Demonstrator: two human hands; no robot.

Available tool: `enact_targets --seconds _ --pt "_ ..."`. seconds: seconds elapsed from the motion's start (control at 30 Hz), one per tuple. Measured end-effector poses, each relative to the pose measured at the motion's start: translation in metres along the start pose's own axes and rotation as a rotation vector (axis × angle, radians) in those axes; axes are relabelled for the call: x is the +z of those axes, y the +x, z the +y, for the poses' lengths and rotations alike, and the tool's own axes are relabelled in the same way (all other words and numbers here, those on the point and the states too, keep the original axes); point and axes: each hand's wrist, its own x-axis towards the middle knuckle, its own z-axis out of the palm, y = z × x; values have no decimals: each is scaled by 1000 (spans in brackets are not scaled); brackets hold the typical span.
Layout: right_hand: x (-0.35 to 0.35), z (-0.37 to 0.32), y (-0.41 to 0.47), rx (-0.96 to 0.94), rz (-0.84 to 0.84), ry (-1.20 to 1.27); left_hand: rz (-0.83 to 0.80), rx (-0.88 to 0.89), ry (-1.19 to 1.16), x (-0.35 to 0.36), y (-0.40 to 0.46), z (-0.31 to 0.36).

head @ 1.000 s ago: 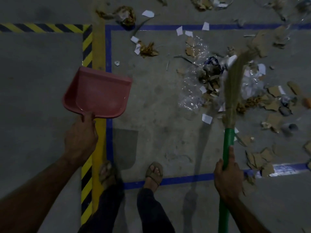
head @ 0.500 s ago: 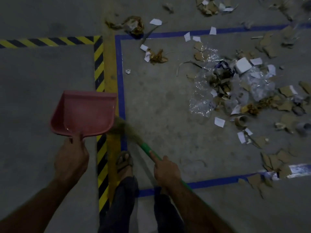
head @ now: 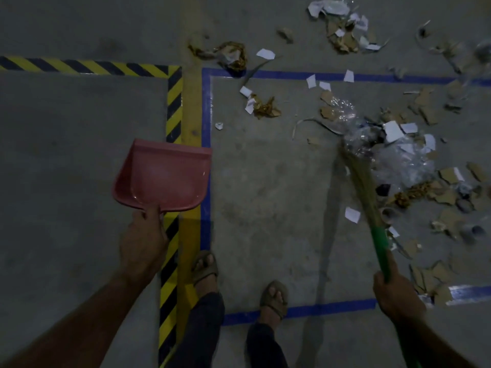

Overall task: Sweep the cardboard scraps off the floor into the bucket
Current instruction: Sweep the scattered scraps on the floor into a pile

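Observation:
My left hand (head: 144, 241) grips the handle of an empty red dustpan (head: 164, 176), held above the floor at the left. My right hand (head: 396, 296) grips the green handle of a straw broom (head: 364, 181). Its bristle tip reaches into a heap of clear plastic wrap (head: 393, 155) at the right. Brown cardboard scraps (head: 449, 195) and white paper bits (head: 352, 215) lie scattered across the right and upper right of the floor. No bucket is in view.
Blue tape (head: 206, 128) outlines a square on the grey concrete; yellow-black hazard tape (head: 174, 107) runs beside it. My sandalled feet (head: 204, 269) stand at the square's near edge. More crumpled scraps (head: 231, 57) lie beyond the far blue line.
The broom has swung from the left near the dustpan back out to the right, its tip now in the plastic heap. My right hand moved right with it; the dustpan stayed at the left.

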Motion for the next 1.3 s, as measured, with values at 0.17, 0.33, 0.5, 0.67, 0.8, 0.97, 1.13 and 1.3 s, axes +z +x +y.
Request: enact_targets --seconds 0.17,0.33,0.5,0.67,0.8,0.97,1.13,1.3 --pt "15 -24 -37 -157 -48 80 -34 -101 -75 -21 28 -33" --pt "55 -85 -44 -394 -165 47 -18 -120 -25 -42 56 -85" --pt "96 -182 -45 -627 -245 -252 42 -184 -23 -48 68 -107" --pt "127 -303 -21 -781 -304 -311 11 -148 -16 -30 83 -92" --pt "151 -364 34 -594 -305 -265 0 -133 -19 -20 114 -55" --pt "107 -364 101 -320 -291 63 -21 -34 3 -5 167 -9" --pt "59 -285 190 -18 -249 254 -49 24 6 3 224 56" --pt "0 -215 255 104 -128 382 -67 113 19 3 269 115"
